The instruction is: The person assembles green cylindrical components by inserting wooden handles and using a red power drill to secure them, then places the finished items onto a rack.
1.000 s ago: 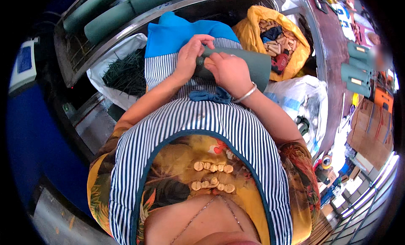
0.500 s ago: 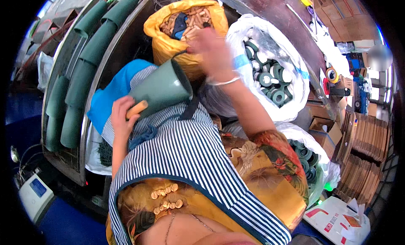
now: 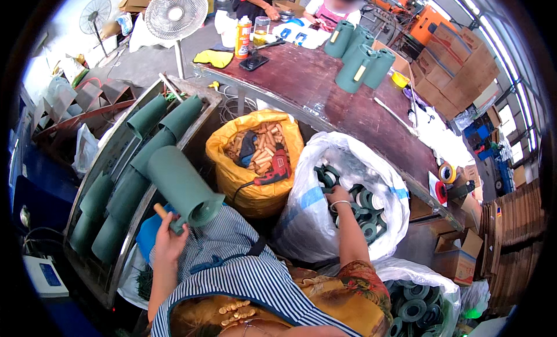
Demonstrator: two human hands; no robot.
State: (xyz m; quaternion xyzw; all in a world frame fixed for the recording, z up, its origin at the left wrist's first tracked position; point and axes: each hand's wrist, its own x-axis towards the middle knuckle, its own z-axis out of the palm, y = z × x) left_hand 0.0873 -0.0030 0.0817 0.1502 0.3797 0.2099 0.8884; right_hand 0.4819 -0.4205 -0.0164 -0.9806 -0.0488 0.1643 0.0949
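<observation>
Holding green cylinder [image 3: 178, 181] | left hand [image 3: 169, 243] | long axis diagonal | flange [image 3: 217, 206] facing lower-right

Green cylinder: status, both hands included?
Left hand gripping wooden handle; green cylinder tilted. Right hand inside white sack, grip unclear. Red drill on yellow sack nearby.

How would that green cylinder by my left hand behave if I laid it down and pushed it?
The green cylinder is probably stiff, since its wall looks round and unsagging. Its curved side would likely let it roll, though the flared end might make it veer. The wooden handle in your left hand, if attached, could stop it.
</observation>
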